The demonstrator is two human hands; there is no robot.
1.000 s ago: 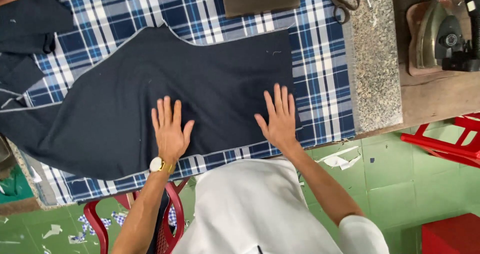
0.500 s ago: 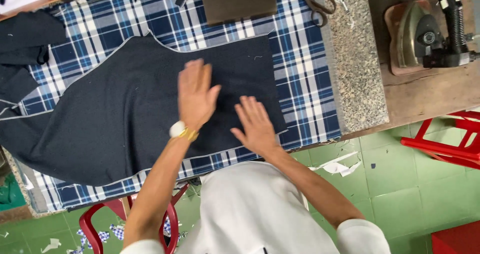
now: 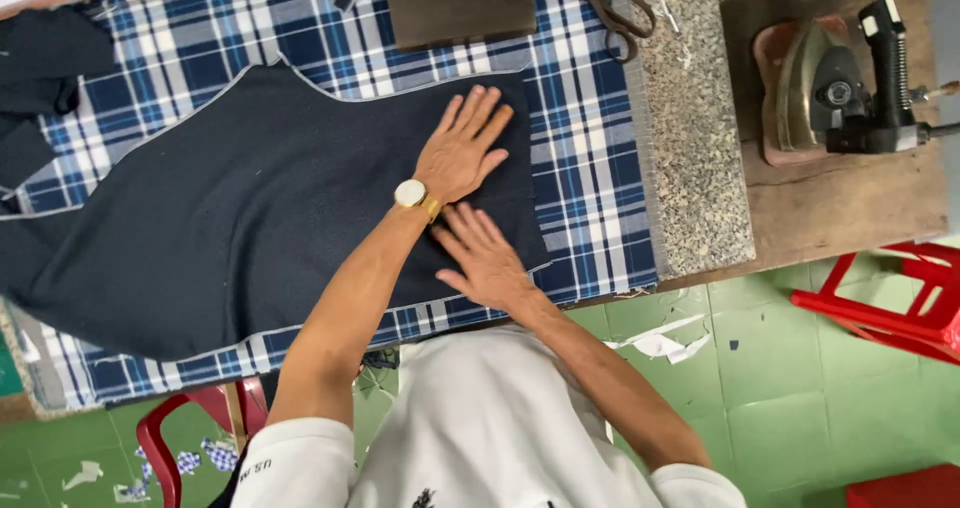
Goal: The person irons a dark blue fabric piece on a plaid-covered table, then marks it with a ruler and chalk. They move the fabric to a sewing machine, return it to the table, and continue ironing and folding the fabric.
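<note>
Both hands, left hand (image 3: 462,153) and right hand (image 3: 485,258), press flat with fingers spread on the dark navy cloth panel (image 3: 250,208), mostly smooth, with soft ripples left at its far end.

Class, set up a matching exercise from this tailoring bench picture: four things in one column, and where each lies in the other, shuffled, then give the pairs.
Things:
1. scissors
2. iron
3. left hand
4. red stool

Places:
A. on the green floor
B. flat on the dark cloth
C. on the wooden board at right
D. at the top edge of the plaid cover

Pairs: 1-D, 2-C, 3-B, 4-A
</note>
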